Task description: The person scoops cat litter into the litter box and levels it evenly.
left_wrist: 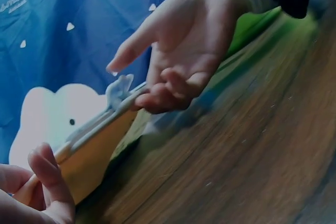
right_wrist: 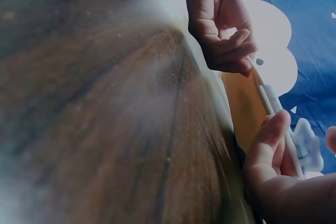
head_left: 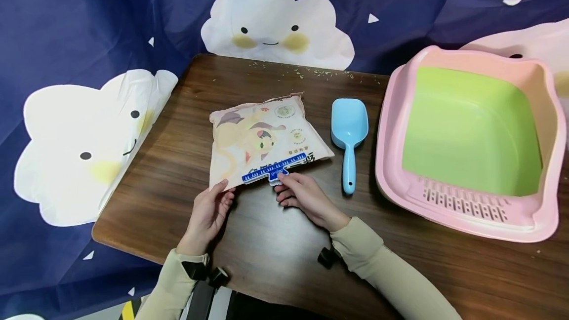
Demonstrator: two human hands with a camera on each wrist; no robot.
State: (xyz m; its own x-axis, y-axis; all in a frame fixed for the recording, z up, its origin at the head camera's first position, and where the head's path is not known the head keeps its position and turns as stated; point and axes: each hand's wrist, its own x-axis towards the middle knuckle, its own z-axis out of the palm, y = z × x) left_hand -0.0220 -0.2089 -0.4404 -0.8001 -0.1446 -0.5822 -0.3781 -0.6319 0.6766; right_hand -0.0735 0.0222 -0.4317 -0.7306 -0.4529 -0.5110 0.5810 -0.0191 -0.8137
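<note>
toward the left edge of the wooden surface [head_left: 155, 196], our left hand [head_left: 208, 214] pinches a corner of the pale bag [head_left: 264, 137], likely to steady it, while our right hand [head_left: 306, 196], loosely parted, straddles the blue clip [head_left: 277, 166] along its raised near edge.

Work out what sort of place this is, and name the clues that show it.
Probably an indoor staged set rather than an ordinary room: a cloud-print backdrop hangs behind a wooden table bearing what looks like a pink-and-green litter tray.
</note>
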